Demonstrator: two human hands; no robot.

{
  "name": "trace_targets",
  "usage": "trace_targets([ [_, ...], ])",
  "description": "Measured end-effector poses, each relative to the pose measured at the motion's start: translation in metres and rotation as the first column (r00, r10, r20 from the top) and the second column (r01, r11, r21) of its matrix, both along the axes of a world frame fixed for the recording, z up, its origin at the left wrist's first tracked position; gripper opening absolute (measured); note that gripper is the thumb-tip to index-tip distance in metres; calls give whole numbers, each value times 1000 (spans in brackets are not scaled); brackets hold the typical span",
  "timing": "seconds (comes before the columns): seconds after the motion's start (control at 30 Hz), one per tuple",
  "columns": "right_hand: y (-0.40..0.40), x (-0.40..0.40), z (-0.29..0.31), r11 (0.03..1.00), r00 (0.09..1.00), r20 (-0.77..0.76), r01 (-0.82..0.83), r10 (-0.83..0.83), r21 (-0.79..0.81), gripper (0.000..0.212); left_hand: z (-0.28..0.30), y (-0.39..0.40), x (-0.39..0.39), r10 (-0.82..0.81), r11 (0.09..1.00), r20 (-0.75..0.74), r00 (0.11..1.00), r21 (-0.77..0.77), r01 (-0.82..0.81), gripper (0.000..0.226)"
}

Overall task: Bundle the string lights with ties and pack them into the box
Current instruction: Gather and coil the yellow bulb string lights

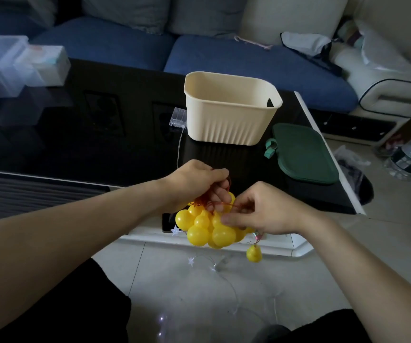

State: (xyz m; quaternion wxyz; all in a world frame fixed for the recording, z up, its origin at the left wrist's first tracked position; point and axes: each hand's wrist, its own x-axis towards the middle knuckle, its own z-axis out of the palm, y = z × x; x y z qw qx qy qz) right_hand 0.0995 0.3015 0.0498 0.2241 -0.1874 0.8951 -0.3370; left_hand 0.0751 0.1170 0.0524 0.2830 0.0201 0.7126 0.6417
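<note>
While the left hand [194, 180] grips the yellow gourd cluster [208, 227] near the box [231, 120], right hand [264, 210] fingers [226, 220] pinch its red strings [207, 203], probably for tying.

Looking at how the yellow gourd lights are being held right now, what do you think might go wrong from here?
One gourd hangs apart below the right hand, so it may miss the bundle that the left hand holds. The wire with star lights trails on the floor and might snag or tangle.

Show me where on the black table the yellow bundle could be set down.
Bare tabletop lies left of the cream box, between the clear battery case and the clear containers. Right of the box is crowded by the green lid.
</note>
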Motion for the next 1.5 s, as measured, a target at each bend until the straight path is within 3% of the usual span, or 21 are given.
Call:
trace_targets([
  [0.13, 5, -2, 6, 983, 999, -31, 29, -35, -180, 12, -1, 3, 3, -140, 983, -63, 988, -131, 131, 34],
  [0.3, 17, -7, 5, 948, 999, -37, 16, -29, -318, 6, -1, 4, 7, -274, 949, -71, 959, -185, 257, 34],
  [0.5, 29, -12, 5, 978, 997, -51, 44, -56, -202, 33, -1, 3, 4, -298, 930, 9, 954, -222, 293, 32],
  [0.6, 33, -12, 9, 984, 999, -31, 36, -42, -173, 25, -2, 3, 4, -293, 929, 31, 956, -227, 292, 31],
  [0.7, 28, -9, 11, 967, 997, -49, 46, -61, -251, 4, -3, 3, 5, -304, 932, 57, 951, -187, 309, 37],
  [0.83, 15, -4, 7, 958, 989, -97, 79, -109, -276, 5, -6, 5, 6, -277, 954, 100, 956, -87, 286, 50],
  [1.1, 8, -4, 5, 944, 941, -205, 217, -269, -247, 15, 0, 2, 6, -326, 945, 199, 924, 89, 314, 42],
  [1.27, 13, -5, 3, 953, 973, -75, 197, -219, -230, 22, 3, 1, 8, -334, 941, 127, 934, 93, 324, 44],
  [1.4, 21, -8, 1, 927, 986, 109, 159, -129, -339, 28, 2, 2, 11, -383, 920, 122, 916, 135, 367, 53],
  [1.5, 27, -10, 0, 907, 990, 122, 115, -71, -406, 34, 3, 2, 9, -345, 933, 139, 928, 163, 322, 53],
])
